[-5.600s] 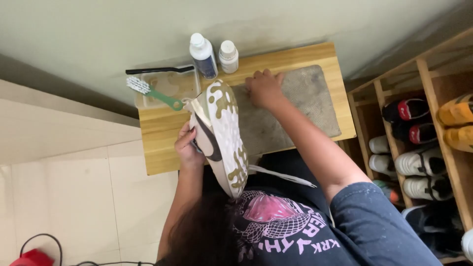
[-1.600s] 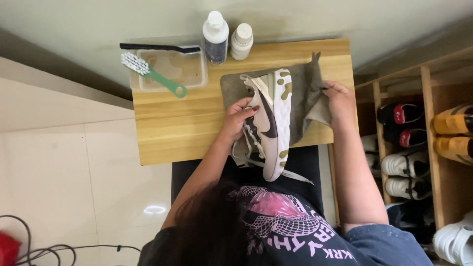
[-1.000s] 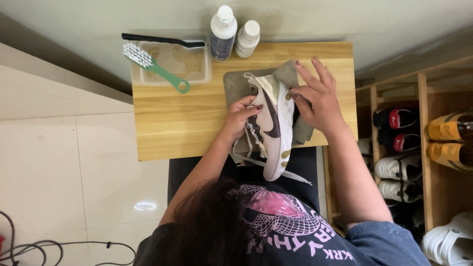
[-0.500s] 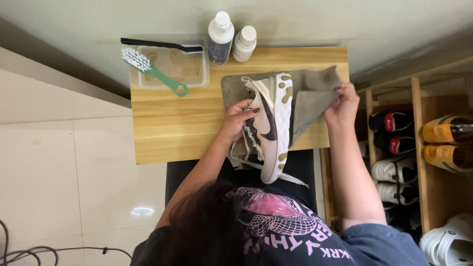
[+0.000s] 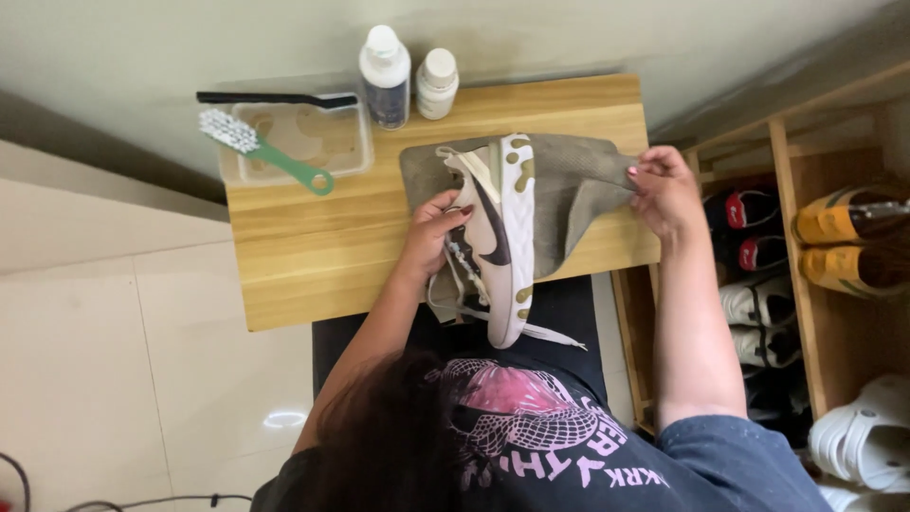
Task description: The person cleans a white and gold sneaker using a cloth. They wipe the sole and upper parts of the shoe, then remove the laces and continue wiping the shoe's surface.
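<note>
Head view: a pale sneaker [image 5: 500,237] with a speckled white sole lies on its side on a grey woven cloth [image 5: 569,180] over the wooden table [image 5: 313,246]. Left hand [image 5: 433,230] grips the sneaker's upper; right hand [image 5: 664,188] pinches the cloth's lifted edge.

Two bottles stood at the far edge of the wooden table [image 5: 313,265], side by side. The taller white bottle [image 5: 385,64] bore a dark label; the shorter white bottle [image 5: 436,83], just right of it, a pale one.
</note>
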